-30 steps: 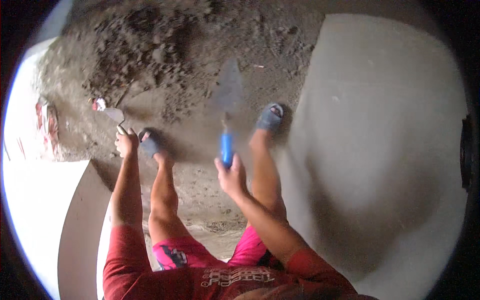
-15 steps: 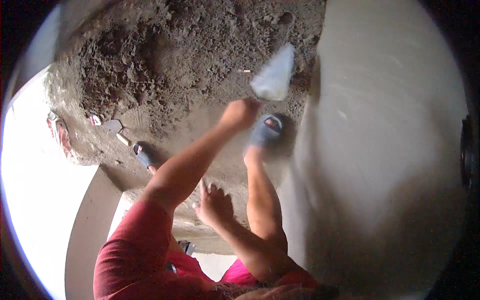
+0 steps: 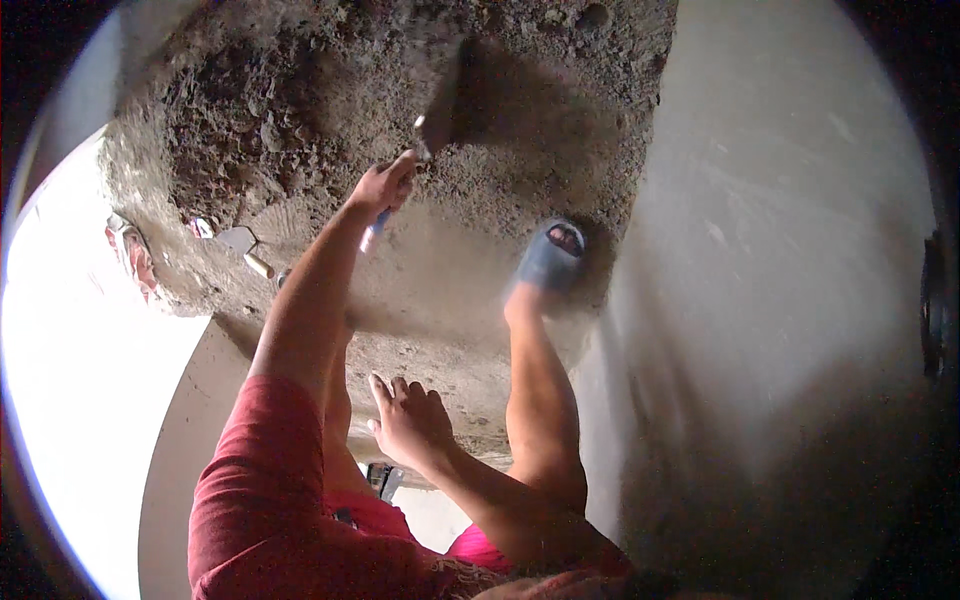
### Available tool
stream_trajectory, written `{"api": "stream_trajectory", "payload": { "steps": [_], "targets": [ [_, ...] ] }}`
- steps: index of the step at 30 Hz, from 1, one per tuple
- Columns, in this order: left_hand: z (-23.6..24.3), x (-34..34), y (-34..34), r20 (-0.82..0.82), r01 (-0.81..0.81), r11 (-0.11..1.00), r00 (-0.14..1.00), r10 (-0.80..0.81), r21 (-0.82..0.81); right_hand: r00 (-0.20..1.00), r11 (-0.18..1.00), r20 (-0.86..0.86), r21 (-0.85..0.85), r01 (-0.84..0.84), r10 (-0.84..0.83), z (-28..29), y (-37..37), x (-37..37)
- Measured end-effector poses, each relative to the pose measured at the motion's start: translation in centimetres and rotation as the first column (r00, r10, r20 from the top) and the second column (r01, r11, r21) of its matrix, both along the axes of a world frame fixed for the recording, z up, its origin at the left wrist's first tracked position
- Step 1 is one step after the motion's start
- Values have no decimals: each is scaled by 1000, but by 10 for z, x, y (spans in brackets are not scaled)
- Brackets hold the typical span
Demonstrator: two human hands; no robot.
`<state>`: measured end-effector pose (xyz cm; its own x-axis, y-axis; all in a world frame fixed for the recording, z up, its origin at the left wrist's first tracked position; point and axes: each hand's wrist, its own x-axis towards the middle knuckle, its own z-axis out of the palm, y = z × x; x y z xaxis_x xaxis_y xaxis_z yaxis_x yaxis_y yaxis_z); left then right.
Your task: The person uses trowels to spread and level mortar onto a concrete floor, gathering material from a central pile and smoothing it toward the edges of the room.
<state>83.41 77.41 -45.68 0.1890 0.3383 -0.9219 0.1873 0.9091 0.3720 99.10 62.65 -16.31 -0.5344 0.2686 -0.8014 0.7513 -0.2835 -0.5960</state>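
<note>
Evidently, of the two hands, the left hand (image 3: 387, 185) is closed around the blue handle of a trowel (image 3: 375, 230), its arm reaching forward from the left. The trowel's blade is dark and blurred, pointing away over the loose grey mortar (image 3: 290, 120) on the floor (image 3: 440, 270); contact between blade and mortar cannot be determined. The right hand (image 3: 412, 425) is empty, fingers loosely spread, above the floor between the legs. A smaller trowel (image 3: 238, 239) with a pale handle lies at left, beside a small red-and-white item (image 3: 202, 228). Farther left rests a crumpled bag (image 3: 133, 257). A slipper (image 3: 550, 258) covers the right foot, near the smooth grey wall (image 3: 770, 220).
</note>
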Motion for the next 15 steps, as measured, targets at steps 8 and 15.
{"api": "stream_trajectory", "payload": {
  "steps": [8, 15],
  "targets": [
    [-32, 76, -106, -116, 649, 703, 753, -648, 290, 994, 992, -13, -70, -109, 109, -3, -30, -24],
    [-5, -118, -45, -271, 566, 821, 804, -530, 72, 995, 994, -15, -43, -101, 101, -15, -55, -50]
  ]
}}
